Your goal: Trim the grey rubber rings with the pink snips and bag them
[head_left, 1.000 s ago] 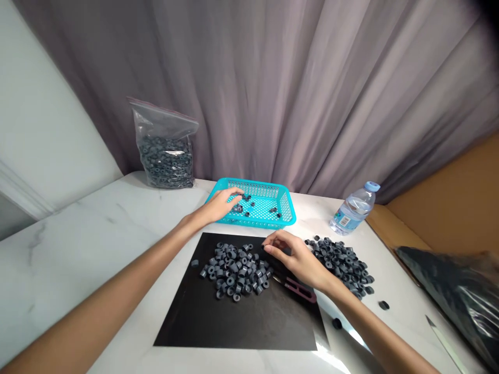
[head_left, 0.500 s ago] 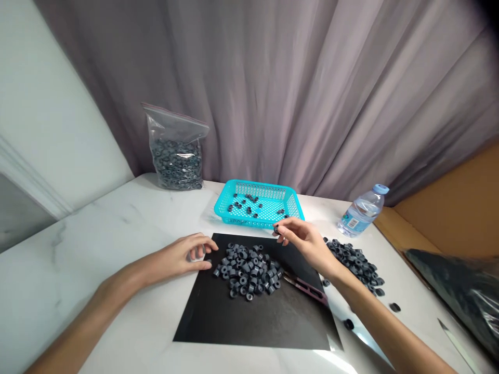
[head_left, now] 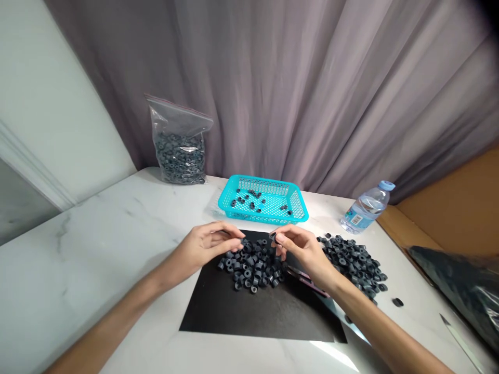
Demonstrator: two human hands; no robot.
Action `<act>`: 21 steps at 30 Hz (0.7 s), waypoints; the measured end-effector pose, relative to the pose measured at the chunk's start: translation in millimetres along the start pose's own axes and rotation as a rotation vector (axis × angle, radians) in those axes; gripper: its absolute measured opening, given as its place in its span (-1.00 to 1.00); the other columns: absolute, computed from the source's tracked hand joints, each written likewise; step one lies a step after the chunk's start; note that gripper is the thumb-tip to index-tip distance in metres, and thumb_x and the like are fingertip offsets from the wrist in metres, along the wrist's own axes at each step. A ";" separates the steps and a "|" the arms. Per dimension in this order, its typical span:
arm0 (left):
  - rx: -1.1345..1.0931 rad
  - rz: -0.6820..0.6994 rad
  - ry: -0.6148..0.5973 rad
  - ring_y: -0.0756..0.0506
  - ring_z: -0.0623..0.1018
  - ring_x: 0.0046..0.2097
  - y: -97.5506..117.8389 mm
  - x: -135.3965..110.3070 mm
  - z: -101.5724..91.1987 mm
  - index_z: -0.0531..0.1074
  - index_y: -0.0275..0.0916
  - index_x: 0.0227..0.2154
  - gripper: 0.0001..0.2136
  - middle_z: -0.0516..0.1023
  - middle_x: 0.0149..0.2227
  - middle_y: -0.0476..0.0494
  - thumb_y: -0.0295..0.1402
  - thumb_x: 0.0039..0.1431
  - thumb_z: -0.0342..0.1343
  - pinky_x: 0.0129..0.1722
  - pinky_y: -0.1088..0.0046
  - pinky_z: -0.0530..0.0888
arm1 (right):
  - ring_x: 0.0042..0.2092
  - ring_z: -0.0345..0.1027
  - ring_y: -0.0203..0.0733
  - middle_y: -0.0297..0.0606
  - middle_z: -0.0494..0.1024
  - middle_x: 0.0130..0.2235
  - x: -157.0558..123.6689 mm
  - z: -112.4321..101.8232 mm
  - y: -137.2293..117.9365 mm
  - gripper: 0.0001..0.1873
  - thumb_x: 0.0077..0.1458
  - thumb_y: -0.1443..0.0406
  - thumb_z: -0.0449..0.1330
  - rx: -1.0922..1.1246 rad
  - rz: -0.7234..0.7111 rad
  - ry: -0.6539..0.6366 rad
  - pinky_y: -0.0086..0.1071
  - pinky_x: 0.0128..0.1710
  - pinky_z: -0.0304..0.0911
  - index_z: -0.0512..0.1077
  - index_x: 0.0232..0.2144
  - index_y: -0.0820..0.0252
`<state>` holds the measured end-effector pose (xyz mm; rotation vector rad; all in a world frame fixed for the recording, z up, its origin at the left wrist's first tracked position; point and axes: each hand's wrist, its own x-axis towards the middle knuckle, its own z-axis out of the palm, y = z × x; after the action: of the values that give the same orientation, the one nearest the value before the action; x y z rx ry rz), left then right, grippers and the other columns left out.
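Observation:
A heap of small dark grey rubber rings lies on a black mat on the white marble table. My left hand hovers at the heap's left edge, fingers pinched on a ring at its tips. My right hand is just right of the heap, thumb and forefinger pinching one grey ring. Both hands face each other over the heap. Behind them stands a turquoise basket holding several rings.
A second pile of rings lies right of the mat, with stray rings near it. A zip bag of rings stands at the back left, a water bottle at the back right. A dark red tool lies on the mat. Black plastic bag at right.
My left hand has come back from the basket to the heap's left edge and pinched a ring. My right hand lifted a ring and drew it toward the left hand.

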<state>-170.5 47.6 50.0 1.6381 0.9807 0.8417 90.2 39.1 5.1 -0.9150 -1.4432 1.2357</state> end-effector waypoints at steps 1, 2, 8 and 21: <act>-0.049 0.029 0.024 -0.12 0.63 -0.12 0.3 -0.8 9.6 0.61 -0.18 -0.24 -0.87 0.65 -0.22 -0.10 -0.27 0.18 0.30 0.01 0.37 0.51 | -0.44 0.34 -0.30 -0.33 0.53 -0.37 -1.4 2.4 -0.3 -0.67 0.14 0.01 0.33 -0.004 -0.001 0.004 -0.36 -0.40 0.31 0.53 -0.26 0.15; -0.091 0.052 0.048 -0.12 0.63 -0.10 0.0 -1.8 18.7 0.61 -0.19 -0.25 -0.88 0.64 -0.20 -0.10 -0.29 0.17 0.32 0.03 0.37 0.51 | -0.44 0.34 -0.30 -0.33 0.53 -0.38 -2.7 4.6 -0.5 -0.66 0.14 0.01 0.33 -0.007 -0.004 0.005 -0.35 -0.41 0.32 0.54 -0.27 0.14; -0.236 0.058 0.129 -0.10 0.63 -0.08 -5.3 -10.5 49.4 0.56 -0.18 -0.20 -0.83 0.65 -0.17 -0.08 -0.33 0.16 0.35 0.02 0.41 0.53 | -0.44 0.36 -0.31 -0.35 0.53 -0.39 -10.4 9.2 -1.7 -0.75 0.19 0.09 0.32 0.015 -0.033 -0.023 -0.37 -0.41 0.32 0.56 -0.22 0.12; -0.339 0.060 0.225 -0.04 0.62 -0.14 -6.4 -14.1 58.6 0.53 -0.20 -0.28 -0.84 0.59 -0.25 -0.01 -0.34 0.12 0.38 -0.05 0.48 0.55 | -0.39 0.42 -0.35 -0.30 0.59 -0.28 -22.3 12.3 -6.1 -0.85 0.22 0.19 0.32 -0.001 -0.053 -0.029 -0.43 -0.38 0.35 0.57 -0.18 0.09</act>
<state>-126.1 12.5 28.3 1.3073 0.8875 1.1834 83.6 13.8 6.6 -0.8571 -1.4818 1.2131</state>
